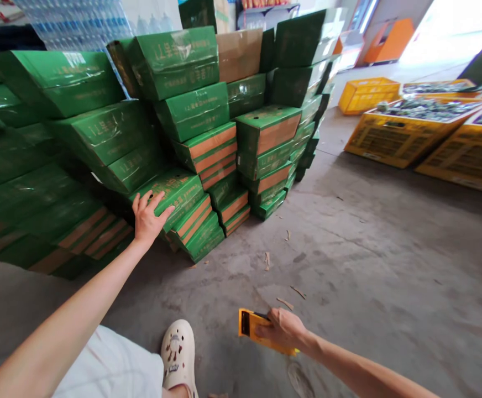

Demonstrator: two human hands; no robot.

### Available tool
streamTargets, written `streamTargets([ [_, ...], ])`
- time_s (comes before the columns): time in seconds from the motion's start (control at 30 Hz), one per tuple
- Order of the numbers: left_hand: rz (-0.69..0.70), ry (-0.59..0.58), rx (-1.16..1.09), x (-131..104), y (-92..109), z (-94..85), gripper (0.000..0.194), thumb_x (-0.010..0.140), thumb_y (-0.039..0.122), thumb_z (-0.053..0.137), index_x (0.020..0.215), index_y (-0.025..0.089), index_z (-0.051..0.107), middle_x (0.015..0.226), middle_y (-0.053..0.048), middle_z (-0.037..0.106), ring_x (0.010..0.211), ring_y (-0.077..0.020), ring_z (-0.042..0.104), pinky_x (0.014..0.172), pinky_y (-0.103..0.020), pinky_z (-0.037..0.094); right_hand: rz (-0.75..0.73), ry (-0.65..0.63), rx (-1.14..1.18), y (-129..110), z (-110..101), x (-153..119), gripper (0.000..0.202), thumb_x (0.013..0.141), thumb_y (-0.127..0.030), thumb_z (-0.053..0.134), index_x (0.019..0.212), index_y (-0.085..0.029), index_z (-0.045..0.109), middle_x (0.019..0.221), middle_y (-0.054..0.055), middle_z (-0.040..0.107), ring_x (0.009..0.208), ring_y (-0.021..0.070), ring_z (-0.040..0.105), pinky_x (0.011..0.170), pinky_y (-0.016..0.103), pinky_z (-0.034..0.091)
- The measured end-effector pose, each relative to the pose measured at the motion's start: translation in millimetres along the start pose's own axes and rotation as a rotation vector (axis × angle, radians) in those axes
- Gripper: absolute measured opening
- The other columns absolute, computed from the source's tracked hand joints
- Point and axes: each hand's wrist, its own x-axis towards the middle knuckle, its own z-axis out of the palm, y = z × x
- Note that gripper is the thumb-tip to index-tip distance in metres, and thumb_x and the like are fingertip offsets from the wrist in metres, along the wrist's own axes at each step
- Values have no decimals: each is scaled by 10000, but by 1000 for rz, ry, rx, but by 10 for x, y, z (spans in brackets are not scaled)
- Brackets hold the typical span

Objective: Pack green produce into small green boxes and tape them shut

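My left hand (147, 218) reaches forward with its fingers spread, resting on the top of a green cardboard box (185, 189) low in a stack. That box has printed lettering, and more green boxes lie under it. Lower right, my right hand (286, 326) is closed around a flat yellow object with a black panel (244, 320). Its exact kind does not show clearly. It is held above the concrete floor, apart from the boxes.
Tall stacks of green boxes (197, 110) rise ahead and to the left, a brown carton (240, 54) among them. Yellow crates (394, 132) filled with small items stand at the right. Cardboard scraps (284, 303) litter the concrete floor (369, 276). Bottled water packs (75, 25) are piled behind.
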Motion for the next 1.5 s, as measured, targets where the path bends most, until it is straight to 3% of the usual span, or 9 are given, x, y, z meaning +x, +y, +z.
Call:
streamTargets([
  [0.43,-61,-21,-75,82,-6,-12,654,919,589,690,1431,184,656,1545,-186,542,1556,-395,327,1303,-565,229,-16,-51,-31,-25,-198,-191,347,815,-521,740,684,-205,687,709,52,681,745,221,699,562,262,352],
  [0.53,-42,9,-82,109,193,-225,832,898,615,691,1568,155,513,1648,-205,431,1595,-425,245,1304,-609,180,-18,-35,5,75,-391,-363,398,847,-554,724,691,-190,691,707,46,683,722,191,679,543,239,330],
  [0.63,55,20,-175,30,687,-435,778,931,584,639,1574,165,510,1671,-170,422,1579,-380,316,1310,-546,204,-4,30,56,144,-676,-538,487,880,-614,698,691,-165,696,650,30,635,682,159,640,541,220,323],
  [0.7,130,-207,-334,-187,1118,-526,612,960,563,575,1436,186,660,1506,-138,622,1442,-332,526,1257,-470,339,-2,99,168,111,-882,-646,556,905,-672,655,713,-153,702,626,21,611,653,145,615,530,209,329],
  [0.8,125,-858,-541,-730,1657,-596,475,860,588,669,1155,245,813,1123,-81,817,1075,-299,746,1002,-378,560,-22,211,396,-67,-1127,-789,653,966,-742,519,812,-142,724,637,19,628,613,134,600,520,203,365],
  [0.9,222,-1267,-563,-1240,1857,-676,420,712,457,812,1098,294,830,1053,-51,835,991,-301,771,894,-335,584,-19,287,424,-271,-1208,-882,693,997,-759,449,880,-138,734,702,36,681,615,128,613,524,201,383],
  [1.1,437,-1281,-364,-1395,1851,-882,358,759,178,669,1058,304,822,1003,-39,824,962,-264,766,854,-306,540,216,98,12,-265,-712,-915,502,963,-644,619,1019,-171,775,982,113,796,898,227,751,654,228,461],
  [1.3,517,-1213,-290,-1459,1902,-908,237,855,219,652,992,324,815,1052,-60,821,1007,-297,762,878,-357,534,388,32,-120,71,108,-1015,407,1085,-370,429,1321,-149,675,1241,192,771,1158,286,724,989,368,463],
  [1.5,470,-1198,-335,-1623,1739,-843,183,918,223,624,923,312,784,937,-55,786,954,-260,749,911,-337,534,404,-7,-194,361,328,-1038,408,1085,-281,417,1434,-153,584,1328,186,740,1276,266,665,1182,414,301],
])
